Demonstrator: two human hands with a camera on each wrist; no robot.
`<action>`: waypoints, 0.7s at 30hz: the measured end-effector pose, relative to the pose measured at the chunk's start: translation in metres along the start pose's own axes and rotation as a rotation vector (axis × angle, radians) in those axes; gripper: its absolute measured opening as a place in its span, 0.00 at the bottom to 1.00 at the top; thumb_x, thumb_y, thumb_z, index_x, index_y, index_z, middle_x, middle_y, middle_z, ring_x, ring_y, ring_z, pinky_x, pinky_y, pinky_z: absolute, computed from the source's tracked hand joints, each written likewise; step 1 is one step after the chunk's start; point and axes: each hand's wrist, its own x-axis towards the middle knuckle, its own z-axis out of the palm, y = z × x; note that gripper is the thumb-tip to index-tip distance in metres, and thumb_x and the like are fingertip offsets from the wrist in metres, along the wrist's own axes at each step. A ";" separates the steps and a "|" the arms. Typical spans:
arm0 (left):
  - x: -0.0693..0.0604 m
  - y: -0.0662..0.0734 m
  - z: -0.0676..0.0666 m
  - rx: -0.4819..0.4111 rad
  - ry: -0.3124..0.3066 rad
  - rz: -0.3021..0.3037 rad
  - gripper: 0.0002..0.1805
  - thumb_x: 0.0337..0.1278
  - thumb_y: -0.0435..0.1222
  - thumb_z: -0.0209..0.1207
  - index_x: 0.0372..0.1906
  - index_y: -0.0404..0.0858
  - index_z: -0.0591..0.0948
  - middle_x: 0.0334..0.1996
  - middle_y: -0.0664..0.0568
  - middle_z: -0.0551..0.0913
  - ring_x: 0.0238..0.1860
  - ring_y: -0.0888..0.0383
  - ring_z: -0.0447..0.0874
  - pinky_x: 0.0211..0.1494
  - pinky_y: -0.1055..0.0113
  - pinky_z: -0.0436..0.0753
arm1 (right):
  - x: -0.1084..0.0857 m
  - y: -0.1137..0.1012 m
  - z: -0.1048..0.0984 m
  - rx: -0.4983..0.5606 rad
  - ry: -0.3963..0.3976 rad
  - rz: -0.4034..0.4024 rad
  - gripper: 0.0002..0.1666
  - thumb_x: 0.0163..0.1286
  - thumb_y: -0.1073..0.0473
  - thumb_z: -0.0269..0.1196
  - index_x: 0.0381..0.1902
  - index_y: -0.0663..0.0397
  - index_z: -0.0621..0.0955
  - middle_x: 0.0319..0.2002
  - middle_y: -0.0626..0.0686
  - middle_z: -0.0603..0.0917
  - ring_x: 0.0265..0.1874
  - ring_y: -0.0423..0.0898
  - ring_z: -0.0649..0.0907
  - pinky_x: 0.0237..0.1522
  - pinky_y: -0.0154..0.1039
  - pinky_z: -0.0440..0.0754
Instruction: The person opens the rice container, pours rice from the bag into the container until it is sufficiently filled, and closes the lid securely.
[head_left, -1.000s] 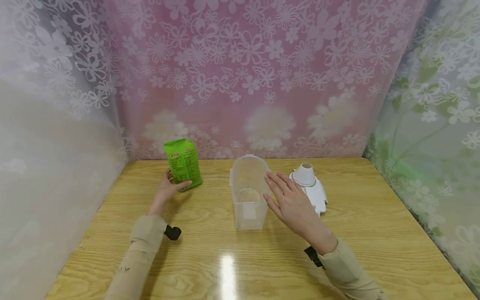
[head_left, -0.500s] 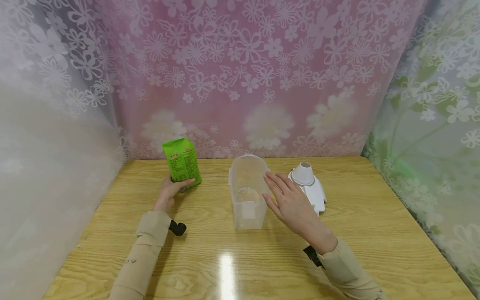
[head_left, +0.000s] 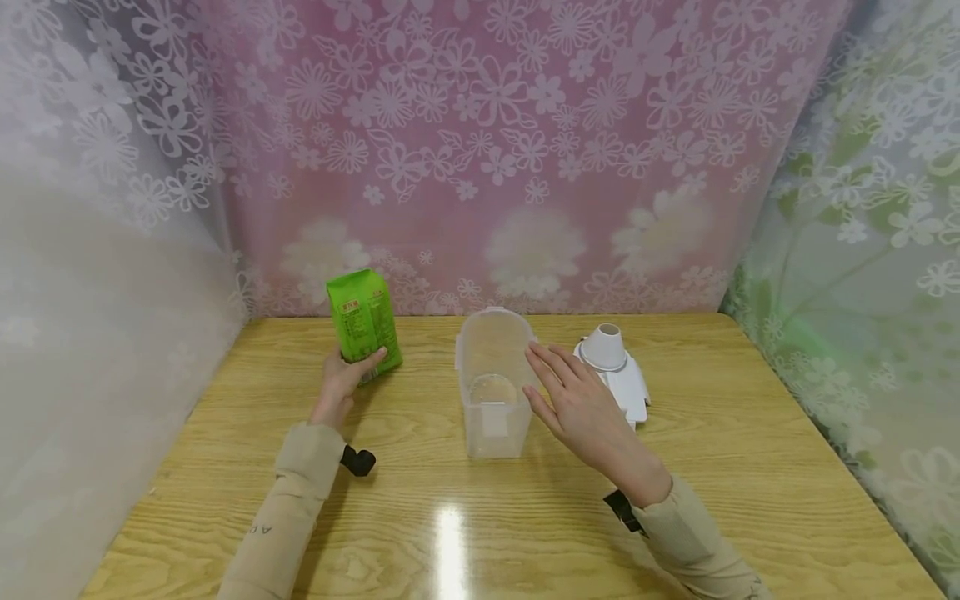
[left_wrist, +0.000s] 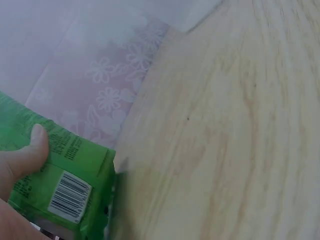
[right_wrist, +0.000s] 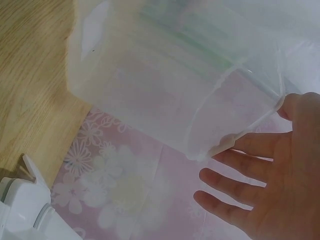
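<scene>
My left hand grips the lower part of a green printed bag, its thumb across the front and the other fingers hidden. In the left wrist view the thumb lies beside a barcode on the bag. At the table's middle stands a translucent plastic container with its wide mouth uncovered. My right hand touches its right rim with thumb and forefinger. The right wrist view shows this hand with fairly straight, spread fingers at the container's edge.
A white plastic piece with a cone-shaped spout lies on the wooden table, behind and right of my right hand. Floral curtains hang along the back and both sides of the table.
The green bag has risen and tilted slightly in my left hand, whose thumb sits higher on it. My left forearm has shifted a little right. My right hand stays at the container's rim.
</scene>
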 end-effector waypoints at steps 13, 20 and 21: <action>-0.023 0.026 0.010 -0.091 -0.024 0.148 0.39 0.63 0.53 0.66 0.72 0.42 0.65 0.67 0.47 0.71 0.65 0.51 0.73 0.72 0.52 0.70 | 0.001 0.001 0.001 0.001 0.039 -0.021 0.33 0.82 0.44 0.50 0.71 0.64 0.72 0.70 0.60 0.73 0.66 0.60 0.74 0.66 0.58 0.72; -0.036 0.031 0.016 -0.099 -0.052 0.221 0.36 0.67 0.50 0.64 0.72 0.40 0.65 0.65 0.46 0.73 0.61 0.56 0.75 0.69 0.55 0.72 | 0.000 0.000 0.000 0.002 0.032 -0.021 0.33 0.80 0.47 0.54 0.71 0.64 0.72 0.70 0.60 0.73 0.66 0.60 0.75 0.66 0.58 0.72; -0.038 0.030 0.017 -0.098 -0.057 0.245 0.35 0.68 0.49 0.63 0.72 0.40 0.64 0.65 0.46 0.73 0.60 0.56 0.76 0.68 0.56 0.73 | 0.000 0.000 0.000 0.004 0.027 -0.017 0.33 0.80 0.47 0.54 0.72 0.63 0.71 0.70 0.60 0.73 0.66 0.60 0.74 0.67 0.58 0.72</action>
